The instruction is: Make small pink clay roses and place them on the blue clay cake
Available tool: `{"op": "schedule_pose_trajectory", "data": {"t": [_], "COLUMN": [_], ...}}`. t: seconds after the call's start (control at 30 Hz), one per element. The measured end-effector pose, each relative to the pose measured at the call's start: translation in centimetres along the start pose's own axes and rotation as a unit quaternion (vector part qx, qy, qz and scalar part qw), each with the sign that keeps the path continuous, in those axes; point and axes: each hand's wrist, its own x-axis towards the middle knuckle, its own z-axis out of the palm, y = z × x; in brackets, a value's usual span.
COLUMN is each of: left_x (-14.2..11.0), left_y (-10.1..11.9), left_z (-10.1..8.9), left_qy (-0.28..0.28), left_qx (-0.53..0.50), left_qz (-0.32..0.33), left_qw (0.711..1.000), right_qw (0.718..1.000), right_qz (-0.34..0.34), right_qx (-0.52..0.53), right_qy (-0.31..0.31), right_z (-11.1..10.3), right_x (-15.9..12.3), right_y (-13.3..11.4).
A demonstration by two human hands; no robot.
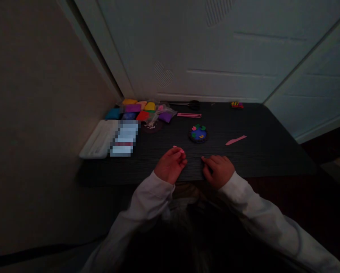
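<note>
My left hand is raised over the table's near edge, its fingers pinched on a small piece of pink modelling clay. To its right, my right hand rests on the dark table, palm down. Its index finger is stretched toward the left and the thumb is apart from it; I see nothing held there. Beyond the hands lies a round clay piece with a blue middle, a dark rim, green leaf-like bits and a pink flower-like bit. A pink plastic clay knife lies to the right of it.
At the back left are several bags of coloured clay, beside a white tray and a blurred pale rectangle. Pink tweezers, black-handled scissors and a small colourful block lie farther back. A white panel borders the table.
</note>
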Motion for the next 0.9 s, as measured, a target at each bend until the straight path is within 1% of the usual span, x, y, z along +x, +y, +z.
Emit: {"op": "schedule_pose_trajectory", "data": {"t": [0.27,0.4,0.53,0.63,0.7,0.8,0.9], "left_x": [0.0,0.0,-0.1,-0.1,-0.1,-0.1,-0.1], "left_y": [0.0,0.1,0.1,0.1,0.0,0.1,0.1], "left_z": [-0.2,-0.1,0.0,0.0,-0.1,-0.1,0.0], "left_qy": [-0.006,-0.003,-0.002,-0.002,-0.004,-0.004,-0.005], "left_qx": [-0.005,-0.005,-0.004,-0.003,-0.002,-0.001,-0.001], "left_qz": [-0.001,-0.003,-0.003,-0.003,-0.003,-0.004,-0.005], "left_qw": [1.0,1.0,1.0,1.0,1.0,1.0,1.0], "right_qw": [0.995,0.992,0.989,0.981,0.976,0.98,0.984], "right_qz": [0.015,0.032,0.031,0.022,0.02,0.02,0.014], "right_qx": [0.095,0.123,0.146,0.19,0.212,0.191,0.164], "right_qy": [0.012,0.012,-0.009,-0.043,-0.053,-0.05,-0.062], "right_z": [0.3,0.6,0.1,-0.7,-1.0,-1.0,-0.9], "right_x": [0.7,1.0,1.0,1.2,1.4,1.9,2.6], "right_y": [1.9,2.1,2.2,2.6,3.1,3.6,3.6]}}
